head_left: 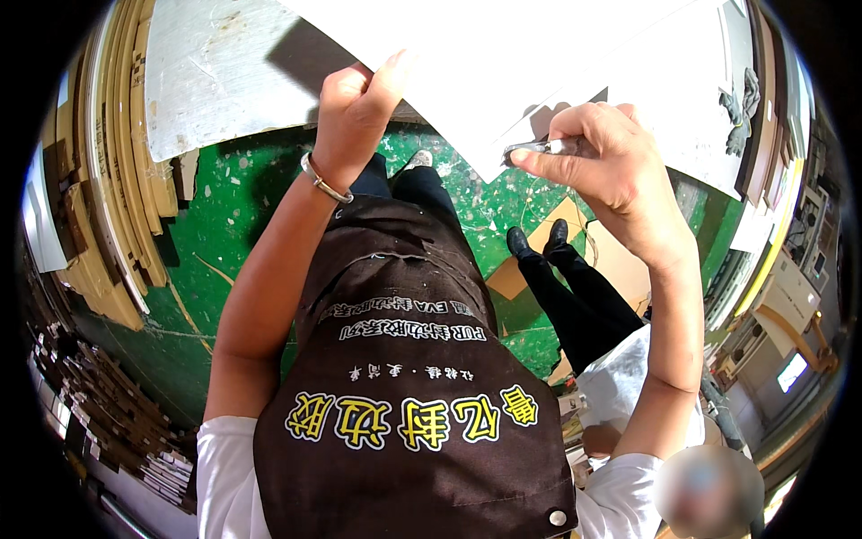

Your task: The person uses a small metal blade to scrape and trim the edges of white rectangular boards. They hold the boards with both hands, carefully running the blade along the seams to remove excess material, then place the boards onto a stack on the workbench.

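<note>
A large white board (467,81) spans the top of the view, with one corner pointing toward me. My left hand (355,112) is closed on the board's left edge, its thumb lying over the top face. In my right hand (615,171) is a small silver metal hand tool (548,146), pinched between thumb and fingers. Its dark tip is at the board's edge close to the near corner; whether it touches cannot be made out. Most of the tool's body is hidden inside the hand.
Under the board stands a scuffed pale worktable (211,85). Grey work gloves (741,112) lie at its right side. Stacked panels (126,135) line the left, with more on the right. Another person (620,377) stands close at my right, near cardboard (620,256) on the green floor (224,198).
</note>
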A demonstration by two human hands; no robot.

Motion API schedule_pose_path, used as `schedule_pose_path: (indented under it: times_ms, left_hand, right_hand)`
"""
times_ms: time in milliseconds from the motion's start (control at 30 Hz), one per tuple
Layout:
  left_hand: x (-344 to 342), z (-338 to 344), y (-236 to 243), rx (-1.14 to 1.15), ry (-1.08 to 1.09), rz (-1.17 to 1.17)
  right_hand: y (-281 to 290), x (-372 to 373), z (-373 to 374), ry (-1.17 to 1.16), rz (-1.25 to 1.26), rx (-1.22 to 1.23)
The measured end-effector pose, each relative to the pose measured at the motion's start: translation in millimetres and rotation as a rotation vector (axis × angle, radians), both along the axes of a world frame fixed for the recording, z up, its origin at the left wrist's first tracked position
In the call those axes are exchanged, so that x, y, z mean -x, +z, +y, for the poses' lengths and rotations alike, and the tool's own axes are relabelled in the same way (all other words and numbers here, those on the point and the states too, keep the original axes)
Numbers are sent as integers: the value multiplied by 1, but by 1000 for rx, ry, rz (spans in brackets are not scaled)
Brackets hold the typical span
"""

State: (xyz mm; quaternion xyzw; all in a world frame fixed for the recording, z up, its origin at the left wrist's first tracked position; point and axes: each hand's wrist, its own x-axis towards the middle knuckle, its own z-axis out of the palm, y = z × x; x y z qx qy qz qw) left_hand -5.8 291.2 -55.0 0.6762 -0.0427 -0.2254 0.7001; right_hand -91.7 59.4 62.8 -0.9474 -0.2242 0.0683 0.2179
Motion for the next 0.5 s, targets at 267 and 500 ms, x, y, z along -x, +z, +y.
schedule_pose_path:
  times_ms: [267,500]
  left_hand:
    - [2,-3,-3,-24,46,-16]
    - [0,1,-7,-66,22,-35]
  right_hand:
    - [-6,1,7,-11,-25,24]
    - [0,-3,1,-7,0,97]
